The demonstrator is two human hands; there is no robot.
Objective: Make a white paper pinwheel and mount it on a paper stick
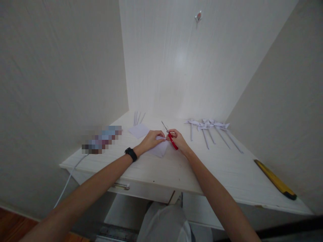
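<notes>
My left hand [154, 139] pinches a pale paper sheet [160, 150] near its upper corner, just above the white desk. A pair of red-handled scissors [173, 141] is in my right hand [179, 139], its blades pointing up and away to the left. The fingertips of both hands almost meet at the paper, and the right ones seem to touch it too. Behind my left hand lies another pale square of paper [138, 130]. Several thin paper sticks [137, 118] rest beyond that square.
Several paper pinwheels on sticks [208, 129] lie at the back right of the desk [214, 174]. A yellow and black cutter [275, 179] is by the right edge. At the left sits a blurred-out object [103, 139] with a white cable [69, 179]. Walls enclose three sides.
</notes>
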